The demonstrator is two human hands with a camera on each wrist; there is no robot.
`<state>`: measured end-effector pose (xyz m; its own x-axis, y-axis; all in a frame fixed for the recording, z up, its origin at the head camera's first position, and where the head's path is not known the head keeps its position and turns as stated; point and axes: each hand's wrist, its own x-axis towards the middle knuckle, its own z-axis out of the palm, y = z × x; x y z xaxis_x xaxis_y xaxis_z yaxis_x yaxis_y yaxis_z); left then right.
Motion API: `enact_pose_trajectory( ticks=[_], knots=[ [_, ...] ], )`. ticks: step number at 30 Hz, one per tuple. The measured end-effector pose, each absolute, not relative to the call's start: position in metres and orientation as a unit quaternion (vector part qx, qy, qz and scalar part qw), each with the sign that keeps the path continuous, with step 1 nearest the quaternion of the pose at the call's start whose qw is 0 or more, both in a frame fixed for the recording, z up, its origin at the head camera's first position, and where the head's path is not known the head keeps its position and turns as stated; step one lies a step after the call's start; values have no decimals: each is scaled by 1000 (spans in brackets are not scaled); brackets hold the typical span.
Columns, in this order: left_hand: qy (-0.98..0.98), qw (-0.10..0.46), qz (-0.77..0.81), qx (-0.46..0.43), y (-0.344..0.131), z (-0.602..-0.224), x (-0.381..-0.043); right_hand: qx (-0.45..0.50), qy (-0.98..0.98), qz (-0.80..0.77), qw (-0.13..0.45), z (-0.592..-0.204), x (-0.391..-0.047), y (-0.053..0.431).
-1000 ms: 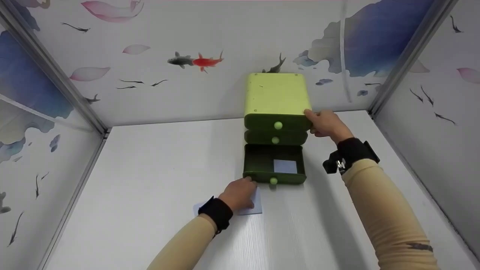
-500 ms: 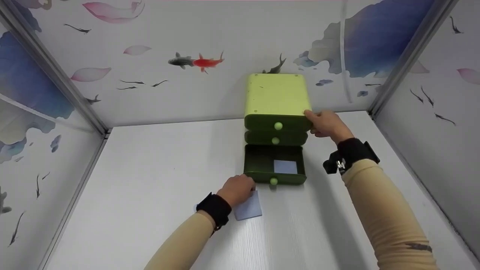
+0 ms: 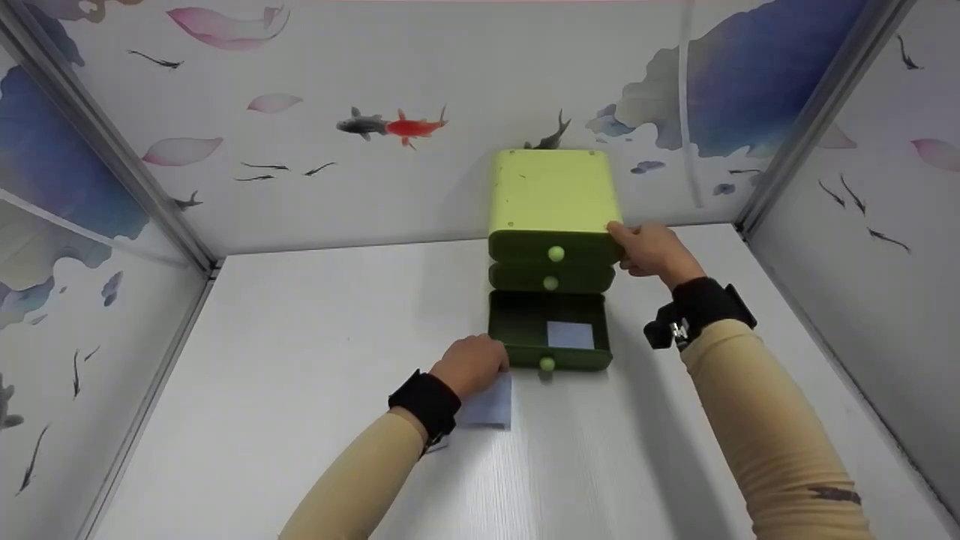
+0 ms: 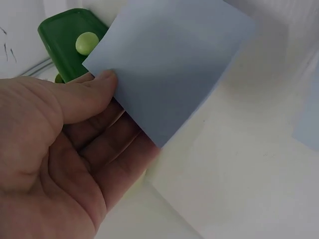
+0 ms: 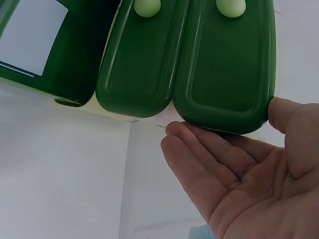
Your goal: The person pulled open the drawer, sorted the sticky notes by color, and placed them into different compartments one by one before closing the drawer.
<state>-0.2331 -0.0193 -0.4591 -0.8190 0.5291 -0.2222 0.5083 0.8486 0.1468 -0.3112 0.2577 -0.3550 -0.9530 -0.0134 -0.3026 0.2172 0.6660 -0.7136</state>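
My left hand (image 3: 471, 366) pinches a pale blue paper square (image 4: 174, 55) by one edge, thumb on top and fingers beneath. The paper hangs just in front of the open bottom drawer (image 3: 577, 360) of a green desktop drawer unit (image 3: 555, 191). Inside that drawer lies another pale blue square (image 3: 570, 335). My right hand (image 3: 654, 251) holds the unit's front right corner, its thumb at the top edge and its fingers along the side. Both upper drawers appear pushed in, each with a round light green knob.
Part of another pale blue sheet (image 4: 308, 117) shows at the right edge of the left wrist view. The unit stands on a white table (image 3: 337, 322) against the patterned back wall (image 3: 390, 195). Panelled walls enclose both sides.
My left hand has shifted slightly up and left, and the paper in it has swung and moved left. The right hand and the drawer unit have stayed in place.
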Motion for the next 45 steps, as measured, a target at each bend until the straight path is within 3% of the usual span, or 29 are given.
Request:
enact_pose_trajectory(
  ticks=[22,39,45],
  knots=[
    [962,97,81,243,1,-389,-268,66,891,-423,149,-353,-310,259],
    [971,-44,95,215,20,-413,-292,70,896,-416,139,-357,-313,259],
    [966,-47,95,235,21,-432,-298,70,898,-414,132,-356,-312,260]
  ],
)
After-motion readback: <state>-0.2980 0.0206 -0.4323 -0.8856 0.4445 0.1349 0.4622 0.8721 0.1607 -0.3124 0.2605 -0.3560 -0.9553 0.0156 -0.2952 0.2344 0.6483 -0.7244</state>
